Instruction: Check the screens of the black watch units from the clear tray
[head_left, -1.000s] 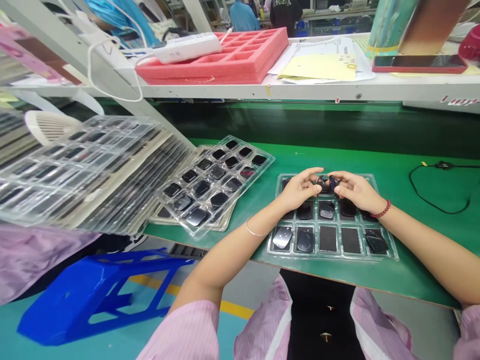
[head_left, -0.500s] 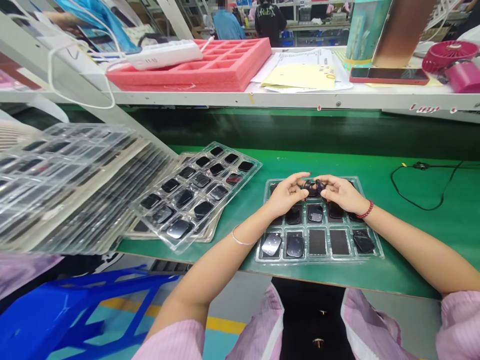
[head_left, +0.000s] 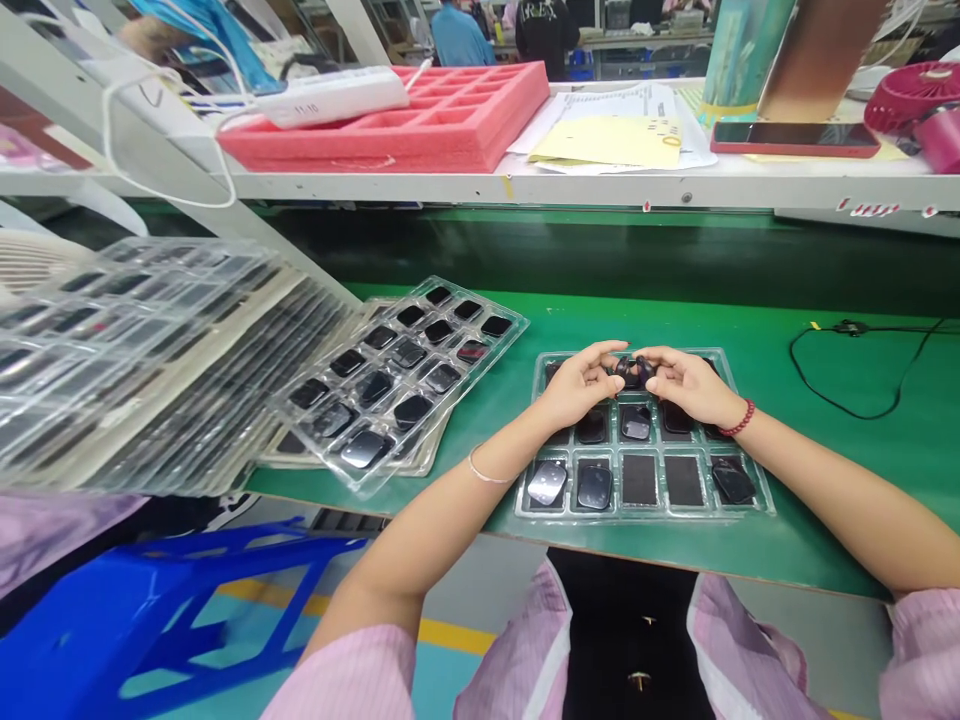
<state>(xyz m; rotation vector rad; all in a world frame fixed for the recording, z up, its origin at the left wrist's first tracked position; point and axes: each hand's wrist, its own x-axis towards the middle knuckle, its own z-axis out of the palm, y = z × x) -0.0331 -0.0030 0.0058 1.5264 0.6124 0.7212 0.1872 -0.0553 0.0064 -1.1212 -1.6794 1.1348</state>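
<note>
Green bench mat (head_left: 825, 400), a white shelf (head_left: 600, 185) raised behind it, a dark recessed strip between the two. More benches and other people are seen at the back of the room.

A small dark part (head_left: 634, 372) is pinched between the fingertips of both hands, left hand (head_left: 576, 385) and right hand (head_left: 691, 385) drawn close together, fingertips almost meeting. The part is held just above the far row of a clear blister tray (head_left: 759, 480), which lies near the bench's front edge.

A second clear tray (head_left: 397, 385) is tilted on a stack to the left, overhanging the edge. A black cable (head_left: 862, 385) is looped on bare mat to the right. On the shelf: pink foam tray (head_left: 420, 135), papers (head_left: 607, 140), red phone (head_left: 795, 138). A blue stool (head_left: 150, 620) stands on the floor, lower left.
</note>
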